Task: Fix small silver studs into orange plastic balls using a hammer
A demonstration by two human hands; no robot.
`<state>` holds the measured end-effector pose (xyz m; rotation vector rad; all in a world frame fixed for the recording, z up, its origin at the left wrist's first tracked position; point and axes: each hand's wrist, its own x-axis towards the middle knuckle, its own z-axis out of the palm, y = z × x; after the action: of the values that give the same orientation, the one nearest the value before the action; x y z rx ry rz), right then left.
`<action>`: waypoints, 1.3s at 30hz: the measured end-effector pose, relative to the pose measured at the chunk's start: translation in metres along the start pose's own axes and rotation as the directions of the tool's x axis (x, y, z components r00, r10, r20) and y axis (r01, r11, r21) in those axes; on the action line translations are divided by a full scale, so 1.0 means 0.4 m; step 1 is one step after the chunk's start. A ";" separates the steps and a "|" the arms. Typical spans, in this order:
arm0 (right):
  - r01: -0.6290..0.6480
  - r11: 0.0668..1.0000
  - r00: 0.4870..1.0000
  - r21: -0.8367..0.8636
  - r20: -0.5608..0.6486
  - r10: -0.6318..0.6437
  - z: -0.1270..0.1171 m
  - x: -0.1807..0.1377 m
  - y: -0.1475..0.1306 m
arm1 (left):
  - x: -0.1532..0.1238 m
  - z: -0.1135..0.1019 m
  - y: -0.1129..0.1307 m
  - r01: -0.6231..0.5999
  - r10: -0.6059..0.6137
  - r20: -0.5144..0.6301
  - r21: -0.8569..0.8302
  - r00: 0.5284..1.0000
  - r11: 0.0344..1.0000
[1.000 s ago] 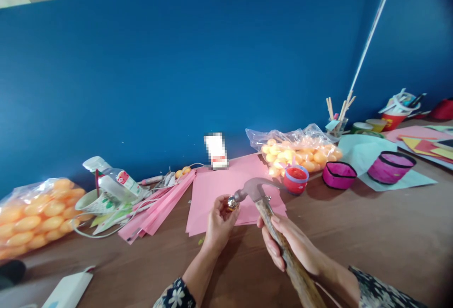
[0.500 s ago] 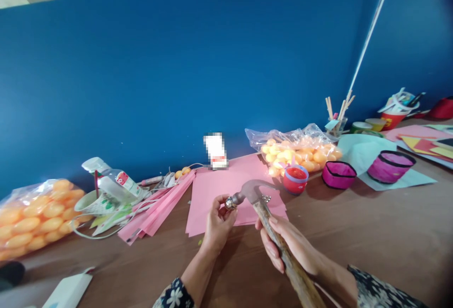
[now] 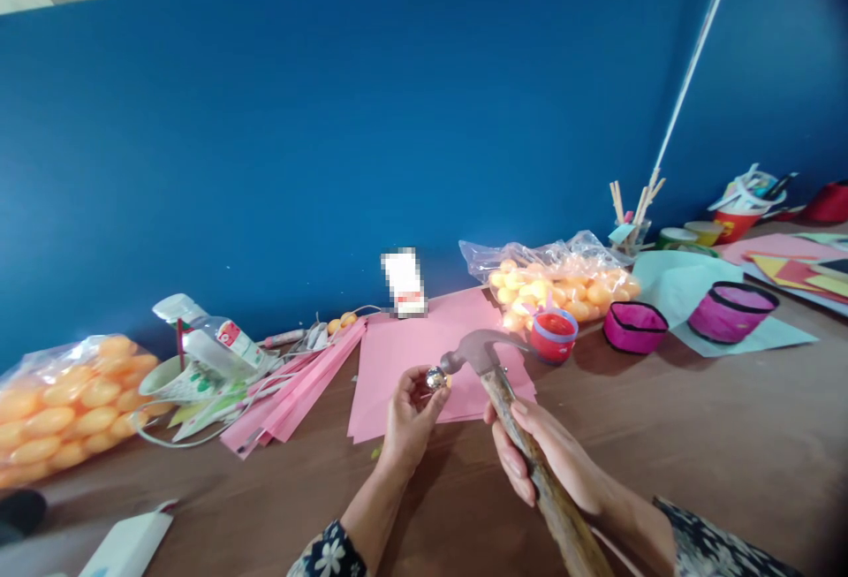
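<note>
Between the fingertips of my left hand (image 3: 411,422) is a shiny silver ball (image 3: 435,379), which looks like a small bell. My right hand (image 3: 540,449) is wrapped round the wooden handle of a claw hammer (image 3: 478,354). The hammer's striking face is close to the ball's right side; whether they touch I cannot tell. Pink paper sheets (image 3: 390,356) lie beneath both. Small shiny bits (image 3: 504,371) show just behind the hammer's neck, mostly hidden by it.
A red tub (image 3: 554,338) and two magenta fabric containers (image 3: 634,330) stand to the right. Behind them rests a clear bag of orange balls (image 3: 563,285), with a similar bag (image 3: 72,405) far left. A plastic bottle (image 3: 225,338) leans by pink strips (image 3: 301,391). The blue partition (image 3: 397,117) rises behind.
The hammer and my right hand have shifted slightly right. My left hand has turned a little, with the silver ball now more visible and a little to the right.
</note>
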<state>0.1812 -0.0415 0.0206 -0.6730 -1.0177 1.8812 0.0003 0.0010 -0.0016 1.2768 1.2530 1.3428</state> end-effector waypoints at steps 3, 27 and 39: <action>0.016 1.000 1.000 -0.001 0.002 -0.016 -0.001 -0.001 0.000 | 0.005 -0.003 -0.009 -0.007 0.007 -0.036 -0.004 0.999 1.000; -0.029 0.995 0.999 -0.098 0.025 0.031 0.006 -0.010 -0.004 | 0.005 0.001 -0.017 0.032 -0.034 -0.034 -0.067 0.999 0.997; -0.043 0.996 0.999 -0.082 0.018 0.044 0.004 -0.005 -0.001 | 0.005 0.003 -0.003 0.046 -0.047 -0.050 -0.012 0.998 0.999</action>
<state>0.1811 -0.0438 0.0219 -0.7307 -1.1059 1.8953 0.0013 0.0034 -0.0026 1.2059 1.3002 1.3544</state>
